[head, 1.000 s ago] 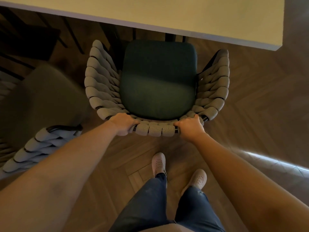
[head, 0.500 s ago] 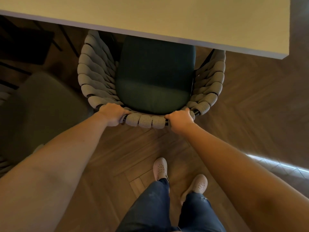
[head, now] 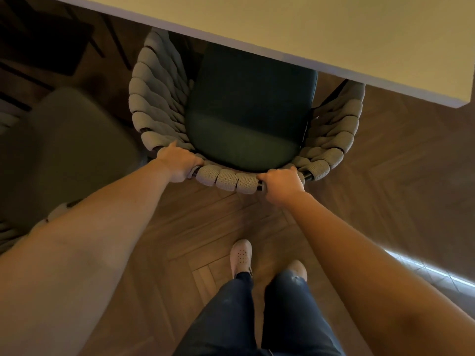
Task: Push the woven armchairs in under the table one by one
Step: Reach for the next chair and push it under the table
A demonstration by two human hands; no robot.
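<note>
Standing at the back of the woven armchair (head: pixel 245 129), I have it dead ahead at 12 o'clock. My left hand (head: pixel 177 163) is clamped on the top rail (head: pixel 227 179) at the chair's 7 o'clock corner. The fingers are curled over the rail, and one digit, probably the thumb, lies forward along the woven side. My right hand (head: pixel 281 185) is closed in a fist round the same rail at about 5 o'clock, where bare black tube shows either side of the knuckles. Three grey woven wraps sit on the rail between the two hands.

Position of the chair: the front of the dark green seat cushion (head: pixel 252 104) and the tips of both woven arms lie beneath the edge of the table (head: pixel 308 29). The rear part of the seat and the back rail stand out from under it. The pale tabletop runs from 11 to 2 o'clock, its corner at 2.

Surroundings: a herringbone wood floor (head: pixel 398 188). A second chair (head: pixel 64 150) with an olive seat stands close by at 9 o'clock, blurred and partly behind my left forearm. My pale shoes (head: pixel 241 255) and blue jeans (head: pixel 231 317) are at 6 o'clock. A bright strip of light (head: pixel 424 268) crosses the floor at 4 o'clock.
</note>
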